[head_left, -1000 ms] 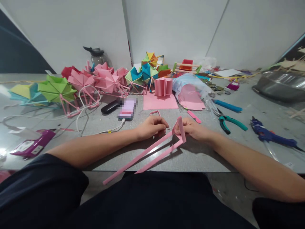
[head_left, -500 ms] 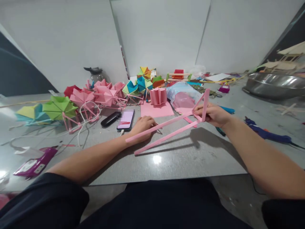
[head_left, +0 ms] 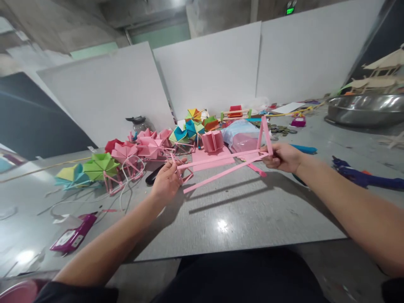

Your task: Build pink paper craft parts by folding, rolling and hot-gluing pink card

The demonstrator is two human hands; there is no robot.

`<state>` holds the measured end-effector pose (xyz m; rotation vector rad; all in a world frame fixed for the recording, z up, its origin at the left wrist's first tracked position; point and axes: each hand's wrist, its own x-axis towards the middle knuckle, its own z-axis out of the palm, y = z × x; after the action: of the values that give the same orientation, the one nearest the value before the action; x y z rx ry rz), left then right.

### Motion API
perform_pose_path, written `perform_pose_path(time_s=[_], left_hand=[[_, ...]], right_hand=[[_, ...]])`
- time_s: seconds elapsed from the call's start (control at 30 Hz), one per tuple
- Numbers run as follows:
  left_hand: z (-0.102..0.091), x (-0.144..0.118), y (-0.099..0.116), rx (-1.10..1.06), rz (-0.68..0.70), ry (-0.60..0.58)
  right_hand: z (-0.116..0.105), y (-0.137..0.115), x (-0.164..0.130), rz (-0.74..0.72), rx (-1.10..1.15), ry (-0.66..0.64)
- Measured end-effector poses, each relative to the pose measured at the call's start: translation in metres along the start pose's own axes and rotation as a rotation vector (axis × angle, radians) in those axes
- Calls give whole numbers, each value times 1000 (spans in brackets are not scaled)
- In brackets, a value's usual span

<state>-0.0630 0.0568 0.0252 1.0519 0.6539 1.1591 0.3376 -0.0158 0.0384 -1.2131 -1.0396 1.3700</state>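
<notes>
My right hand pinches the triangular end of a pink stick frame raised above the grey table. Two long strips of this frame reach leftward to my left hand. That hand is closed on a small pink triangle of sticks, held by the left ends of the strips. Whether the triangle touches both strips I cannot tell. Behind the frame, a folded pink paper piece stands on a pink sheet. A loose pink strip lies under the right end.
Pink paper umbrellas and a green one stand at left beside a white cable. A purple device lies front left. On the right are a blue glue gun and a steel basin.
My left hand has lifted from the table and now holds the small pink triangle against the frame's left end. The frame has levelled a little. The view has tilted up.
</notes>
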Motion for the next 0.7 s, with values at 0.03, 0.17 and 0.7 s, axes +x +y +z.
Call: perform_pose_path(time_s=[0.03,0.17,0.7], left_hand=[[-1,-2,-2,-17,-4,-3],[-4,-3,-13,-26,4,3],[-1,-17,-24,-234,-147,125]], right_hand=[[0,0,0,25,1,1],[1,-2,-1,95,0,20],[4,10,7,5,-38,29]])
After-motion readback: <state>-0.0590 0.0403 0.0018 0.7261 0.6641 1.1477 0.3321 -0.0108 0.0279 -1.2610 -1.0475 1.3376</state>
